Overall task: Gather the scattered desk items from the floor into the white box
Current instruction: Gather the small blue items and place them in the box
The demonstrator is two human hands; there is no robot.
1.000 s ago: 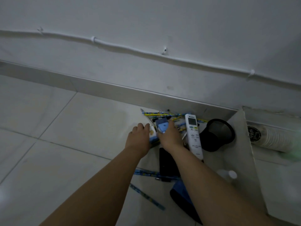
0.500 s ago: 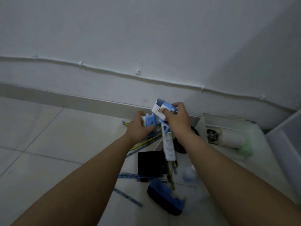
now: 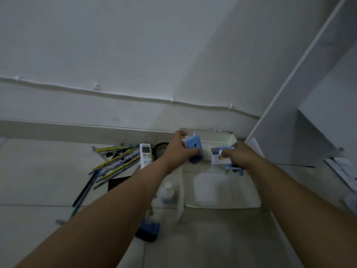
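My left hand (image 3: 176,149) grips a small blue block-shaped item (image 3: 193,147) over the far left part of the white box (image 3: 220,192). My right hand (image 3: 239,156) holds a small white-and-blue carton (image 3: 219,157) together with a blue piece beneath it, above the box's far side. A roll of white cups (image 3: 206,151) lies inside the box behind both hands. On the floor to the left lie several pencils (image 3: 117,161), a white remote (image 3: 145,154), a black mesh cup (image 3: 160,149), a black flat item (image 3: 117,182), a small white bottle (image 3: 167,192) and a blue-black case (image 3: 149,230).
A skirting board and white wall with a clipped cable (image 3: 135,96) run behind the floor items. A white shelf unit (image 3: 309,113) stands at the right, with papers (image 3: 342,171) beside it. Grey floor tiles (image 3: 38,180) spread out to the left.
Both hands lifted the blue items off the floor pile and carried them right, over the white box. The view swung right with them.
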